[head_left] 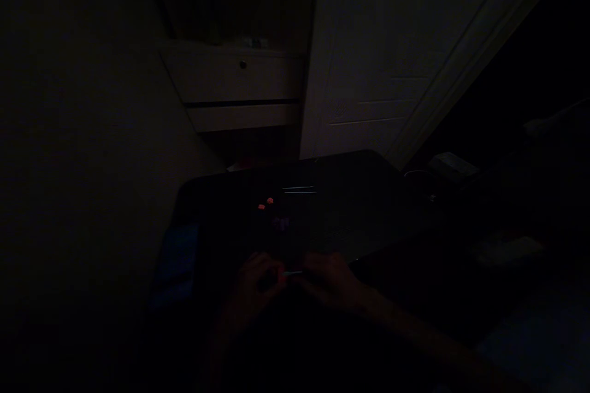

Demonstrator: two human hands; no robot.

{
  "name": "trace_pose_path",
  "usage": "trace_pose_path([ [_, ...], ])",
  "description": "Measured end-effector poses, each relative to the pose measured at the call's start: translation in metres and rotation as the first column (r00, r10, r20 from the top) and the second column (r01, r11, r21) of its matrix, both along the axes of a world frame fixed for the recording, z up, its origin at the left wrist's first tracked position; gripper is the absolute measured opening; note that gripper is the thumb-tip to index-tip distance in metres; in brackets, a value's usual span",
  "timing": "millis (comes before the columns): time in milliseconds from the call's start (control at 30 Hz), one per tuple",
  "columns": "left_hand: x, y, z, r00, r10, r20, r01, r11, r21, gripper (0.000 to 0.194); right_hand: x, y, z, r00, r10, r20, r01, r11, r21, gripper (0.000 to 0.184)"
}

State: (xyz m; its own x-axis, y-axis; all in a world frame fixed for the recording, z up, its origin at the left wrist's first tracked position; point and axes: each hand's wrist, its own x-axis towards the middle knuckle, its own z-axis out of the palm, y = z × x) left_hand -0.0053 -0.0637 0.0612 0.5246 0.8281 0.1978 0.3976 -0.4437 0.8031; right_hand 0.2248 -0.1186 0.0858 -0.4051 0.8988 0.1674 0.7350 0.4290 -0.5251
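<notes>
With red piece (281, 274) pinched in left hand (252, 278) and pale stick (294, 272) seemingly gripped in right hand (332, 276), best to align both, easing gently.

Pink piece (281, 274): largely covered by the left hand (256, 276), shape unclear.
Stick (293, 272): one end vanishes inside the right hand (328, 275).
Purple pieces (282, 223): too dark to count.
Table (354, 196): near edge lost in shadow.
Door (369, 43): top cropped by the frame.

Two hands (329, 275), three thin sticks (300, 192), two small orange pieces (270, 201), one reddish piece (281, 274), some purple pieces (283, 223) too dark to count, one desk (350, 209), one door (364, 67).
</notes>
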Motion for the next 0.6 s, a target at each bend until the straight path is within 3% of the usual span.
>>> trace_pose_path([
  [167,0.001,0.000,0.001,1.000,0.010,-0.001,-0.010,1.000,0.005,0.015,-0.004,0.009,-0.001,0.961,0.105,0.257,-0.133,0.987,0.095,0.021],
  [367,0.002,0.000,0.001,1.000,0.007,0.000,-0.007,1.000,-0.001,0.016,-0.009,0.011,0.000,0.883,0.155,0.443,-0.242,0.959,0.148,0.015],
  [600,0.002,0.000,0.001,1.000,-0.004,-0.020,0.005,1.000,0.031,0.017,-0.017,0.009,-0.012,0.868,0.062,0.493,-0.131,0.986,0.107,0.020],
])
